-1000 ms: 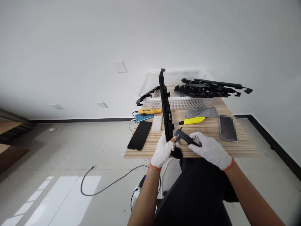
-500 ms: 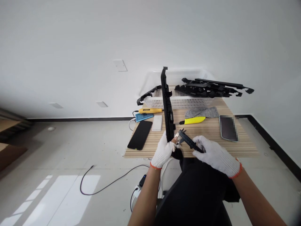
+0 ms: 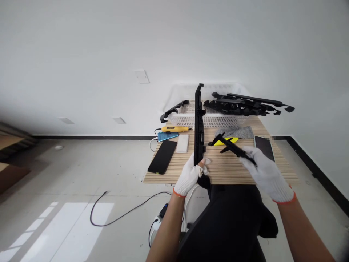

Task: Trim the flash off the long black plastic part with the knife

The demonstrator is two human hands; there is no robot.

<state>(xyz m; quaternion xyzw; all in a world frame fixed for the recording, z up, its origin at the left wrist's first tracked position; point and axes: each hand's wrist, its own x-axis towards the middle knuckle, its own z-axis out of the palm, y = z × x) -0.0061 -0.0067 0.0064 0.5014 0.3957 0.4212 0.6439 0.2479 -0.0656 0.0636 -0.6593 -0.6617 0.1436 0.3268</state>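
Note:
My left hand [image 3: 190,175], in a white knit glove with an orange cuff, grips the lower part of a long black plastic trim piece [image 3: 199,127]. The piece stands upright, its hooked top end reaching above the basket's rim. My gloved right hand [image 3: 264,171] holds a black caliper [image 3: 233,148] by its beam. Its jaws point up and left, apart from the trim piece and over a yellow-handled knife [image 3: 225,141]. Behind the knife lies a grey cloth [image 3: 237,132].
A white plastic basket [image 3: 180,120] at the back holds several black trim pieces [image 3: 242,103], some jutting out right. On the slatted tabletop [image 3: 218,171] lie a black phone [image 3: 163,157], a white block [image 3: 182,143], a blue device [image 3: 168,135], a yellow corded tool [image 3: 176,128] and a dark-screened device [image 3: 264,146].
My right hand has drawn the caliper away from the trim piece, to the right and slightly up. The trim piece in my left hand has shifted a little right and stands straighter.

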